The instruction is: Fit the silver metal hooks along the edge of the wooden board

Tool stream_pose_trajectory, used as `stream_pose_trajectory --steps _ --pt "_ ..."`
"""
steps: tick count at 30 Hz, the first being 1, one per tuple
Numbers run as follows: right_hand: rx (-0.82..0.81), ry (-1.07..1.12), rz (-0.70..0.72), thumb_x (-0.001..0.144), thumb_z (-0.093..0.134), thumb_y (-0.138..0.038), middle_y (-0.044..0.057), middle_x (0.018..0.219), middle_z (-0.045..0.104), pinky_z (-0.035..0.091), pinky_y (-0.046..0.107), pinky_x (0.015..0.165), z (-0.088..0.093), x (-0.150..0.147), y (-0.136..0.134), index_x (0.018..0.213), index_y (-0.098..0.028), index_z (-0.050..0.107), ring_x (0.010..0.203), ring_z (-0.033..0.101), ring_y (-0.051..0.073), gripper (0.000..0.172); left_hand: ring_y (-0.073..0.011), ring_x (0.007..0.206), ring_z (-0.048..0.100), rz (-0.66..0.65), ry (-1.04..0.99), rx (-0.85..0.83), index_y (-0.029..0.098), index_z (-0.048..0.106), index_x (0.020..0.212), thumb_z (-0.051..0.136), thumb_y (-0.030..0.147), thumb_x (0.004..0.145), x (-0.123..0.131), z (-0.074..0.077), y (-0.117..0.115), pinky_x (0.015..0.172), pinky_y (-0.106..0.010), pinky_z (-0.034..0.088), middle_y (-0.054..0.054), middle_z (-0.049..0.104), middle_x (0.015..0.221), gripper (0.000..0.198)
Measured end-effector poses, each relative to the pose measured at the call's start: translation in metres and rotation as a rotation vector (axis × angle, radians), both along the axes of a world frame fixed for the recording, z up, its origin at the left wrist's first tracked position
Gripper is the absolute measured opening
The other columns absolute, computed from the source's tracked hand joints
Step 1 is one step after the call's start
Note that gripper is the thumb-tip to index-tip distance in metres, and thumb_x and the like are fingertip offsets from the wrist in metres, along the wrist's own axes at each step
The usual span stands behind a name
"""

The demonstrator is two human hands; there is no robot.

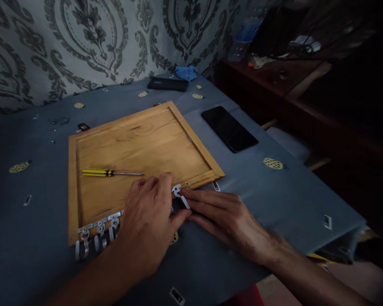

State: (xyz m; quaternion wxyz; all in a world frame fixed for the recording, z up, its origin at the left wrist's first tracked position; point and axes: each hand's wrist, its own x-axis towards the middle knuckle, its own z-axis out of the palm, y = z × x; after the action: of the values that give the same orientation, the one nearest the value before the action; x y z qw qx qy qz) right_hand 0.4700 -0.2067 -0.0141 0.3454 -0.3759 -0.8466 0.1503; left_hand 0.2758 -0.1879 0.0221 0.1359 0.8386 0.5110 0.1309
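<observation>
A wooden framed board (140, 144) lies on the cloth-covered table, with several metal hooks (101, 227) fixed along its near edge, partly hidden by my left arm. My right hand (226, 216) pinches a single metal hook (176, 190) at the frame's near edge, right of the others. Around the same hook curls my left hand (150, 225), index finger on the frame beside it and thumb at its lower end. A screwdriver (97, 172) with a yellow and black handle rests on the panel, its shaft pointing right. Small dark holes show in the frame beside the hook.
A black phone (230, 128) lies right of the board. Behind it are a dark flat case (167, 84) and a blue cloth (185, 73). Small metal pieces (53, 131) lie at left. A dark wooden cabinet (261, 80) with a plastic bottle (242, 40) stands at back right.
</observation>
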Motion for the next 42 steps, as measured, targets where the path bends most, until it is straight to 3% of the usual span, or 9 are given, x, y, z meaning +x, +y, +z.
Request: stream_pose_trajectory --steps 25,42 --pt "0.031 -0.075 0.007 0.104 0.050 -0.020 0.012 0.119 0.074 0.065 0.033 0.077 -0.0001 -0.0006 -0.0009 0.113 -0.014 0.070 0.094 0.074 0.019 0.022 -0.0307 0.101 0.066 0.009 0.013 -0.005 0.022 0.046 0.109 0.075 0.021 0.080 0.0004 0.0003 -0.0002 0.088 -0.050 0.051 -0.006 0.070 0.102 0.041" --pt "0.004 -0.059 0.029 0.104 0.049 -0.019 0.013 0.122 0.072 0.065 0.037 0.080 -0.0046 0.0006 -0.0013 0.115 -0.014 0.069 0.100 0.073 0.021 0.023 -0.0299 0.098 0.066 -0.008 0.028 -0.007 0.022 0.047 0.110 0.074 0.023 0.082 -0.0013 0.0022 0.0007 0.088 -0.050 0.051 -0.006 0.069 0.100 0.039"
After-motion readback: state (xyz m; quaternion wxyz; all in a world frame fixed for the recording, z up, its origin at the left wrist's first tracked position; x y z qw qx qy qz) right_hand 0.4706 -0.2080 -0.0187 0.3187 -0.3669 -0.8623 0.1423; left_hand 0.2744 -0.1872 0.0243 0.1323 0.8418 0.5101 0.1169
